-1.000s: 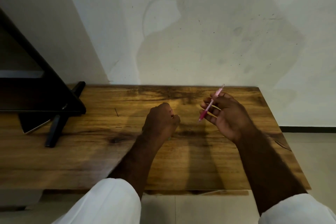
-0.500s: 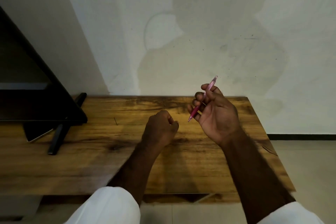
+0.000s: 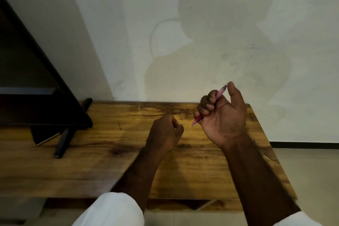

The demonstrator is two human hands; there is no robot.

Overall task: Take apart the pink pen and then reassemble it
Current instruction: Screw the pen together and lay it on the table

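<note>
The pink pen [image 3: 219, 94] is held in my right hand [image 3: 222, 115], raised above the far right part of the wooden table [image 3: 91, 170]. Its tip points down and left below my curled fingers, and my thumb rests on its top end. The pen looks whole. My left hand [image 3: 166, 132] sits as a closed fist just left of the pen's tip, apart from it; I cannot tell whether anything is inside it.
A black monitor [image 3: 36, 88] on a black stand [image 3: 63, 143] occupies the table's left, with a dark flat phone-like object [image 3: 45, 137] under it. A pale wall rises right behind the table. Tiled floor [image 3: 311, 180] lies to the right.
My right hand lifted the pen and closed its fingers round the barrel, and the thumb came onto the top end. My left fist stayed put. The view tilted upward.
</note>
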